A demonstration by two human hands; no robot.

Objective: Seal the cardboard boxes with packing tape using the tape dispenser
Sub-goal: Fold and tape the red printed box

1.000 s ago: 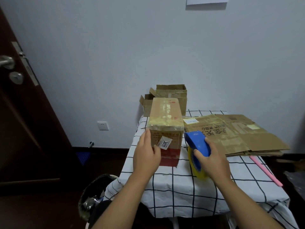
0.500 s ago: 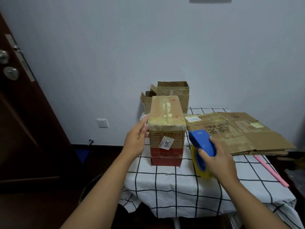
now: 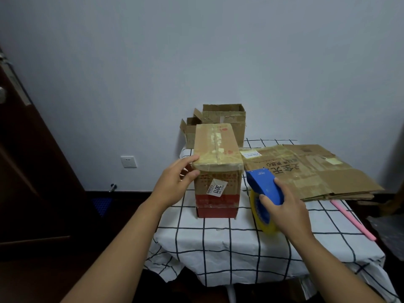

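**Box held at one corner, dispenser not yet on it**

Risks first, as I judged them:
- The box [image 3: 217,169] stood tall and narrow on a cloth-covered table [image 3: 236,243]. A tape pull along the top could tip it or drag it, since the only brace was at the top left corner.
- The cloth could bunch and slide under the box with any sideways load.
- The top already carried old glossy tape over the seam (layers looked uneven). A new strip might bridge or wrinkle there and bond poorly.
- Couldn't see the tape's free end or the cutter, so whether the tape was ready to stick was unknown.

Hands:
- Left hand [image 3: 175,184] was half open, fingers on the box's top left edge, thumb against the near face just below. A light pinch at the corner, not a full grasp.
- Right hand [image 3: 284,211] was clenched around the blue dispenser [image 3: 263,185], yellow roll [image 3: 262,217] under it. The dispenser sat just right of the box and apart from it, low over the table; contact with the cloth couldn't be told.

Two open boxes [image 3: 220,121] stood behind, flattened cardboard [image 3: 310,169] to the right.
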